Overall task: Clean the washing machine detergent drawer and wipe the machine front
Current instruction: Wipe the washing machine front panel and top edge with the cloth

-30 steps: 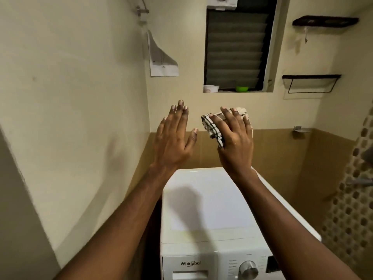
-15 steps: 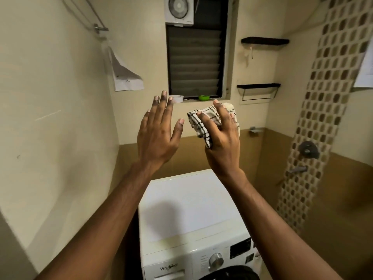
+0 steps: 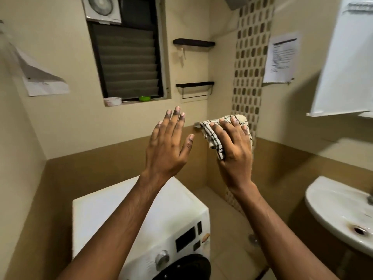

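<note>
Both my hands are raised in front of me, above the white washing machine (image 3: 113, 211). My left hand (image 3: 167, 146) is held up flat with straight fingers and holds nothing. My right hand (image 3: 236, 150) grips a folded cream cloth with black checks (image 3: 214, 136), its fingers laid over the cloth. The machine stands low at the centre, with its round dial (image 3: 162, 257), dark display (image 3: 185, 238) and the dark door opening (image 3: 187, 267) showing on the front. The detergent drawer is hidden behind my left forearm.
A white wash basin (image 3: 331, 215) sticks out at the right. A white cabinet (image 3: 343, 63) hangs above it. On the far wall are a louvred window (image 3: 129, 63), two dark shelves (image 3: 193, 42) and a strip of mosaic tiles (image 3: 250, 63).
The view has swung right: the machine has slid to the lower left and the basin and cabinet have come into sight. Both hands keep their raised pose, the cloth still in the right.
</note>
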